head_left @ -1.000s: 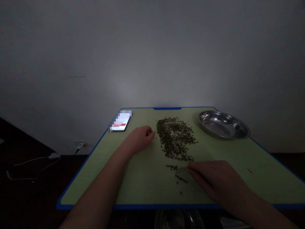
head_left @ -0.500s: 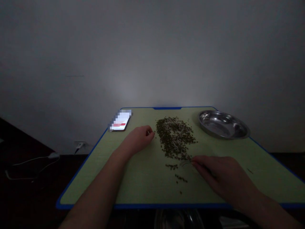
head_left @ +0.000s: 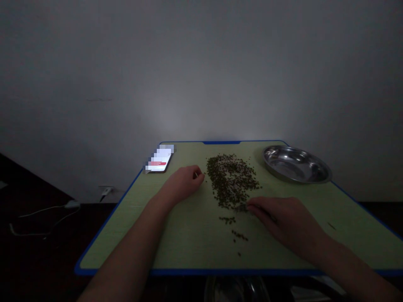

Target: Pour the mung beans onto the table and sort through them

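Note:
A loose pile of small dark green beans (head_left: 231,180) lies on a pale green table with a blue rim (head_left: 189,239). My left hand (head_left: 182,184) rests on the table just left of the pile, fingers curled in, thumb and fingertips together. My right hand (head_left: 283,222) lies low on the table with its fingertips at the pile's near edge, pressed onto a small object I cannot make out. A few stray beans (head_left: 239,235) are scattered nearer to me, left of my right wrist.
A shallow steel dish (head_left: 317,178) sits at the table's far right corner. A lit phone (head_left: 159,160) lies at the far left corner. A white cable and plug (head_left: 67,206) trail over the dark floor at left. The room is dim, with a bare wall behind.
My right hand has slid away from me, from the stray beans up to the pile's near edge, carrying the small object along. My left hand has stayed put.

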`<state>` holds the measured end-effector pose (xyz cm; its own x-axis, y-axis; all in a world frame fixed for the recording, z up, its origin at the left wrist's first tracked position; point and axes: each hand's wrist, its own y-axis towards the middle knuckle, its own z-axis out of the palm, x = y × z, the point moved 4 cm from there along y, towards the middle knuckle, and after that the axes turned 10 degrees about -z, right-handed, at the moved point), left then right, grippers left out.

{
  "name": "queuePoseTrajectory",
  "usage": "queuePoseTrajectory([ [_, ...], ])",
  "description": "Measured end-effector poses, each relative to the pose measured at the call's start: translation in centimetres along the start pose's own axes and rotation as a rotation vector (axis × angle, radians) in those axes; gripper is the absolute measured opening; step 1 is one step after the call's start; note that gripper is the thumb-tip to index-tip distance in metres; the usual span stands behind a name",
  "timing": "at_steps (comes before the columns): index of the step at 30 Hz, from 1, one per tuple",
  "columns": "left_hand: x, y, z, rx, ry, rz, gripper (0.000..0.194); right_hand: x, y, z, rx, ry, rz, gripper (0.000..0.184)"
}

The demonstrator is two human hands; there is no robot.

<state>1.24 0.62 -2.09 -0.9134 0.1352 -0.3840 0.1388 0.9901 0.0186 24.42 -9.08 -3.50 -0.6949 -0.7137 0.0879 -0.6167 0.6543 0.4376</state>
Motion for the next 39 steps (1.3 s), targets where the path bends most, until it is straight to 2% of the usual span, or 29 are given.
queuePoseTrajectory([
  [17, 0.01, -0.06, 0.01, 0.001, -0.005, -0.001, 0.027, -0.13, -0.11, 0.58, 0.061, 0.087, -0.039, 0.025],
  [32, -0.11, -0.09, -0.07, 0.011, 0.0, -0.012, 0.027, 0.59, 0.06, 0.42, 0.071, 0.103, -0.067, 0.025],
  [39, 0.07, -0.09, 0.03, 0.0, -0.003, 0.007, 0.027, 0.39, 0.09, 0.39, 0.057, 0.099, -0.033, 0.026],
])
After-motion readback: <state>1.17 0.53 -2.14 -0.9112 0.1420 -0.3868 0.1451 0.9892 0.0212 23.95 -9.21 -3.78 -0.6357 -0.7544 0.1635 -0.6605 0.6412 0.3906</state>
